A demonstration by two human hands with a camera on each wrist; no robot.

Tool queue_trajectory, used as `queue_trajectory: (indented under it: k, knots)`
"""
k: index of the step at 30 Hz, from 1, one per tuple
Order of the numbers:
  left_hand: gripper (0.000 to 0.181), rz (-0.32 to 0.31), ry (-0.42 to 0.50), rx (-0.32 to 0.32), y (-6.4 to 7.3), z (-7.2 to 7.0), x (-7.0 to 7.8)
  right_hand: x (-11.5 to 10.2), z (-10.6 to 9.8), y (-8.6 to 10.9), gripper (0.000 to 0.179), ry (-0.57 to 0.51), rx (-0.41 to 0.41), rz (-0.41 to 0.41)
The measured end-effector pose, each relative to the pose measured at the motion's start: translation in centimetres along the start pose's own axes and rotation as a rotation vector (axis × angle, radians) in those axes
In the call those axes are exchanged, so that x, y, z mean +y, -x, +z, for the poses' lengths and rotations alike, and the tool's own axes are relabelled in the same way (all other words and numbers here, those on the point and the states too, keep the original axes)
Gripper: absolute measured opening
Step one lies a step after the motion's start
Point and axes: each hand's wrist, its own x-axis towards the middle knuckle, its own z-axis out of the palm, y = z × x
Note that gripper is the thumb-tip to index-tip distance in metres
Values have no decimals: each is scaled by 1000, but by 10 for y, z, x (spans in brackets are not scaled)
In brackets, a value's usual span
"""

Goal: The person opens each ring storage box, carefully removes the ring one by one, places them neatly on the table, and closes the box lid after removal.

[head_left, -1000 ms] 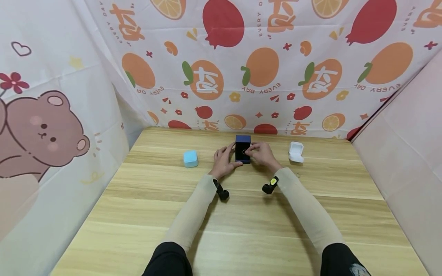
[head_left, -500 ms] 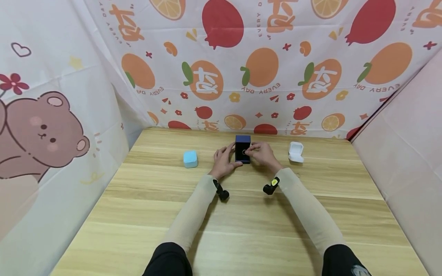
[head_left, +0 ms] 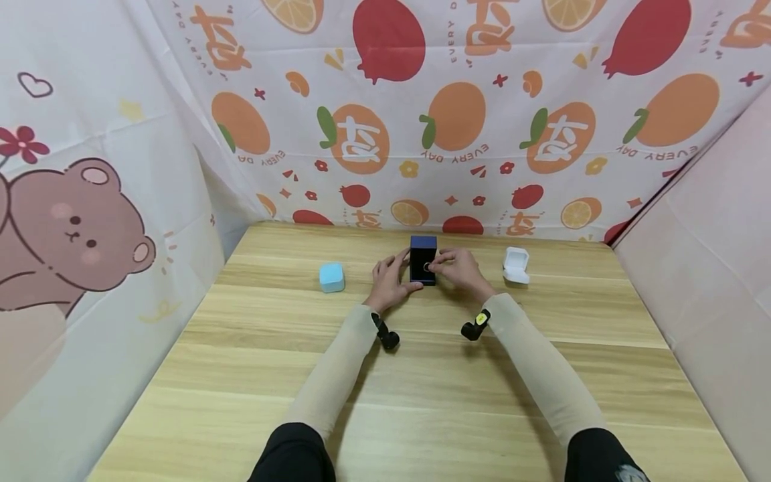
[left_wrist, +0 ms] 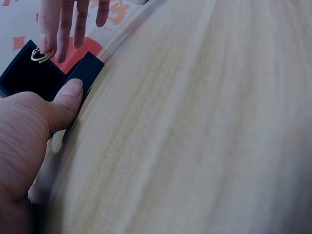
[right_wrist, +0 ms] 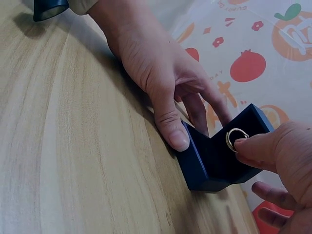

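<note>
One ring [right_wrist: 228, 140], hole facing the near side, is pinched by thumb and finger of the right hand [head_left: 460, 269] — other fingers apart — just before the raised lid [right_wrist: 252, 122] of the box [right_wrist: 204, 170], taller than wide, which the left hand [head_left: 388, 284] grips. Table [head_left: 446, 402] edge behind, wood stretching in front; cube [head_left: 332, 277] left, case [head_left: 516, 266] right.

Gold ring [right_wrist: 228, 139], blue box [right_wrist: 196, 166] (open)
</note>
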Motion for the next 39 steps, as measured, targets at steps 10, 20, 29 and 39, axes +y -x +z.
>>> queue_trajectory:
  k: [10,20,29,39]
  knots:
    - [88,-2,1,-3,-1,0,0,0,1,1,15,25,-16,-12]
    - [88,0,-4,0,-3,0,0,-3,-3,4,17,24,-32,-1]
    - [88,-7,-6,7,-3,-2,1,1,0,5,12,10,-36,-21]
    - [87,-13,-8,10,-1,-1,2,-2,0,12,11,21,-55,-17]
